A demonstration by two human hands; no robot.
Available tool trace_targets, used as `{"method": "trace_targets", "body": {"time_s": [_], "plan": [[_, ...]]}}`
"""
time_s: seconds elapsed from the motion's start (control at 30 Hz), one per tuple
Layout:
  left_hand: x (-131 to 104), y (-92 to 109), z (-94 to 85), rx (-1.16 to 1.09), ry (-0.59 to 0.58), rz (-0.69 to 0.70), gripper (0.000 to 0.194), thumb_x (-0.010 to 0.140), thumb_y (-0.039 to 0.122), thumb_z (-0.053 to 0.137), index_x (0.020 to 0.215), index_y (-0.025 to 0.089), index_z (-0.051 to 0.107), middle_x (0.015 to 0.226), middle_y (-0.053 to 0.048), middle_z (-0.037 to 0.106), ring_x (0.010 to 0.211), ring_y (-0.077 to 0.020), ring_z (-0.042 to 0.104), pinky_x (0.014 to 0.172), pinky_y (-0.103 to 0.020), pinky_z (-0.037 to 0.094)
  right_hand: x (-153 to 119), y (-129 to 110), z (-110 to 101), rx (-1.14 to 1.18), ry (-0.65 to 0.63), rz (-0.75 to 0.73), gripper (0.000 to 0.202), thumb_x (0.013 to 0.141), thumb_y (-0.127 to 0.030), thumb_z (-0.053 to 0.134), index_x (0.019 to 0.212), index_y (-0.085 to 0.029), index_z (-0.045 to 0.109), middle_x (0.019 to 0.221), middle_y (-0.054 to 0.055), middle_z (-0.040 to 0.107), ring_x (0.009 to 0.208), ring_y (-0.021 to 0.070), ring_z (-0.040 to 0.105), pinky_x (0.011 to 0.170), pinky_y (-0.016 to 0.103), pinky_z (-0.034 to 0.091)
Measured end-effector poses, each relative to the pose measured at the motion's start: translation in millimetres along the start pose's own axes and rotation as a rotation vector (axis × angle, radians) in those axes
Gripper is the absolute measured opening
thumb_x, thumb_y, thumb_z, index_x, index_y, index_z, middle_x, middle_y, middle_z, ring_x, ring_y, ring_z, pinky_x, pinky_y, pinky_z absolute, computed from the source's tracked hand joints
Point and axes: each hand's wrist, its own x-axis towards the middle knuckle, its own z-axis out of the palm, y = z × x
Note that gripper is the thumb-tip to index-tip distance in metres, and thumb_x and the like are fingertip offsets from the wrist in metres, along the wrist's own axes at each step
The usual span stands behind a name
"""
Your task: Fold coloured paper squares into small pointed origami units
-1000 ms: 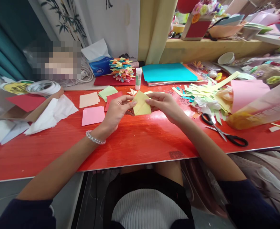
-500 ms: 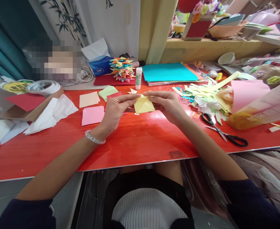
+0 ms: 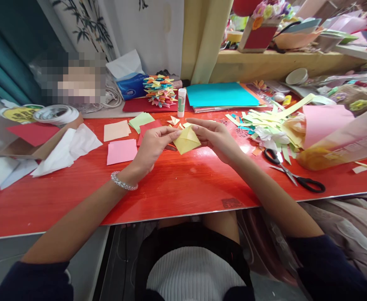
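Note:
A small yellow square of paper [image 3: 187, 141] with crease lines is held up above the red table [image 3: 170, 188]. My left hand [image 3: 153, 146] pinches its left corner between thumb and fingers. At the upper right corner, my right hand [image 3: 216, 136] grips it with thumb and fingertips. Behind the hands lie small folded paper pieces [image 3: 173, 121], partly covered. Left of my left hand are a pink paper stack [image 3: 122, 151], a peach stack [image 3: 117, 130], a green stack [image 3: 142, 121] and red paper [image 3: 148, 127].
Black-handled scissors [image 3: 280, 165] lie right, beside a heap of paper strips [image 3: 274, 121]. At the back stand a glue stick [image 3: 181, 103], a colourful folded-paper model [image 3: 160, 91] and blue sheets [image 3: 221, 95]. Tape rolls [image 3: 56, 114] sit left.
The yellow paper has been turned so that one corner points down, and it sits slightly lower. My right fingers have shifted along its edge. More of the small pieces behind shows.

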Motion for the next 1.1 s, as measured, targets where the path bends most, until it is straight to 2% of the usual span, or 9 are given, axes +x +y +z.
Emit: {"method": "trace_targets", "body": {"time_s": [0.1,0.2,0.53,0.83,0.93,1.1], "plan": [[-0.4,-0.5,0.4,-0.006,0.013,0.014,0.026,0.078,0.039,0.066,0.088,0.015,0.07,0.091,-0.006,0.07,0.081,-0.0158,0.064,0.064,-0.024,0.056,0.4,-0.8,1.1,-0.003,-0.041,0.022,0.03,0.077,-0.043,0.068,0.09,-0.016,0.072,0.082,0.005,0.068,0.076,0.0153,0.063,0.068,0.029,0.055],[-0.7,0.2,0.7,-0.013,-0.011,0.012,0.024,0.078,0.038,0.067,0.086,0.015,0.071,0.088,-0.006,0.069,0.078,-0.0151,0.064,0.064,-0.025,0.056,1.3,0.6,1.9,-0.058,0.012,0.004,0.024,0.073,-0.039,0.073,0.08,-0.017,0.071,0.076,0.003,0.066,0.07,0.0132,0.061,0.063,0.025,0.052],[0.2,-2.6,1.7,0.011,-0.007,0.014,0.022,0.077,0.036,0.068,0.084,0.015,0.072,0.083,-0.005,0.071,0.075,-0.0157,0.065,0.067,-0.027,0.056,0.1,-1.8,4.4,-0.147,0.043,0.038,0.019,0.071,-0.033,0.073,0.075,-0.015,0.066,0.069,0.002,0.063,0.064,0.0122,0.056,0.057,0.025,0.045],[-1.7,-1.9,1.7,0.081,-0.011,0.058,0.023,0.077,0.037,0.068,0.084,0.015,0.071,0.083,-0.005,0.07,0.074,-0.0151,0.064,0.069,-0.027,0.054,-2.0,-3.1,4.3,-0.138,-0.008,0.055,0.029,0.074,-0.043,0.07,0.074,-0.014,0.068,0.072,0.004,0.065,0.066,0.0131,0.059,0.06,0.026,0.049],[-0.5,-1.7,1.9,0.062,-0.03,0.065,0.024,0.078,0.038,0.067,0.087,0.016,0.069,0.087,-0.005,0.07,0.077,-0.0148,0.064,0.069,-0.026,0.052,-1.1,-0.8,4.3,-0.162,0.038,0.021,0.027,0.073,-0.041,0.072,0.073,-0.014,0.067,0.07,0.003,0.063,0.064,0.0121,0.057,0.057,0.025,0.048],[3.3,-4.5,0.4,0.0,-0.133,-0.02,0.031,0.076,0.038,0.069,0.096,0.014,0.066,0.092,-0.008,0.07,0.079,-0.0153,0.064,0.069,-0.026,0.052,0.0,2.3,4.7,-0.103,0.139,-0.047,0.02,0.075,-0.036,0.069,0.074,-0.016,0.066,0.073,0.002,0.063,0.066,0.0122,0.058,0.06,0.025,0.049]]}}
